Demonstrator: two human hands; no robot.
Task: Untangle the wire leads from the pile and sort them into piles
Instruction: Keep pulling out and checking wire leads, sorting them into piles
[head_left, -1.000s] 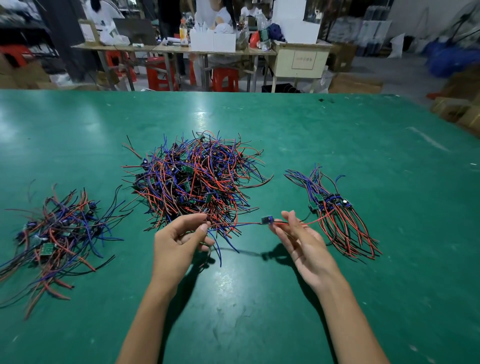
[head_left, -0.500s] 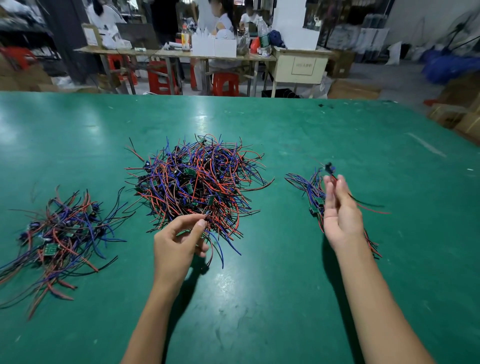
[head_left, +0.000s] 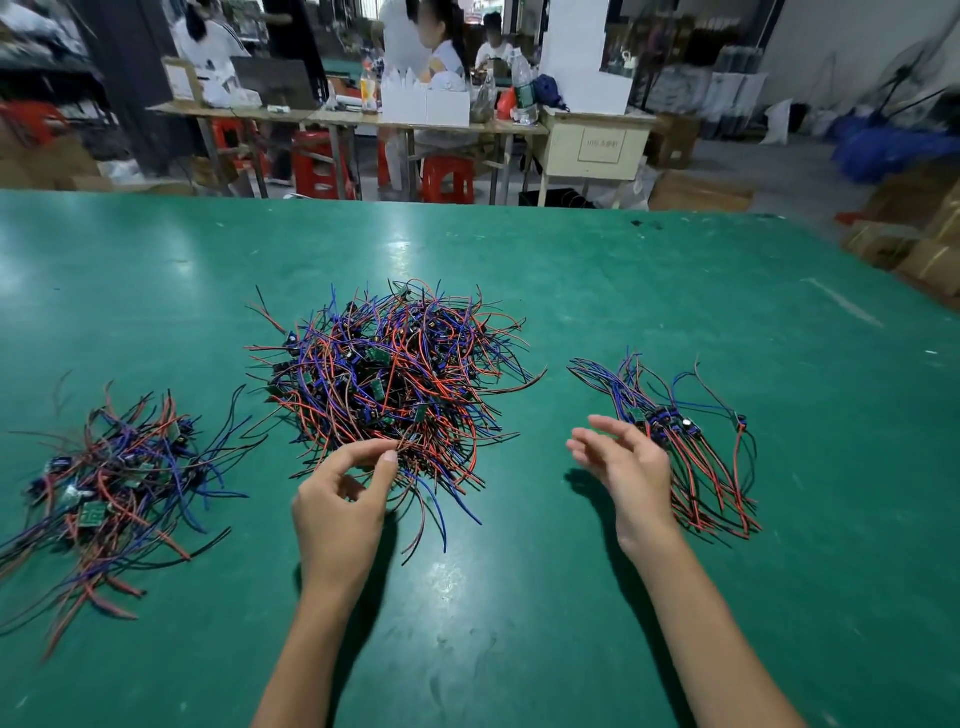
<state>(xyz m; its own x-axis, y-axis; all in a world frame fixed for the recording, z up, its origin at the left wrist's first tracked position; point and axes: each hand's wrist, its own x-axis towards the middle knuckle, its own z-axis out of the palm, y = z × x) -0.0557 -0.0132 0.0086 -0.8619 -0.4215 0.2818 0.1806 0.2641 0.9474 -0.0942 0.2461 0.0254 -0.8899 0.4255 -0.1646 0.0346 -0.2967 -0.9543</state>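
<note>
A big tangled pile (head_left: 389, 374) of red, blue and black wire leads with small green boards lies in the middle of the green table (head_left: 519, 597). My left hand (head_left: 343, 499) is at the pile's near edge, thumb and forefinger pinching wires there. A sorted pile (head_left: 685, 447) of aligned leads lies to the right. My right hand (head_left: 628, 467) hovers just left of it, fingers spread and holding nothing. Another sorted pile (head_left: 109, 483) lies at the far left.
The table's far edge runs across the view. Beyond it stand work tables (head_left: 363, 114), red stools (head_left: 447, 176) and seated people. Cardboard boxes (head_left: 914, 244) sit off the table's right corner.
My right hand carried one lead from the middle to the right pile, let it go and drew back toward me, empty. My left hand stayed pinching at the big pile's edge.
</note>
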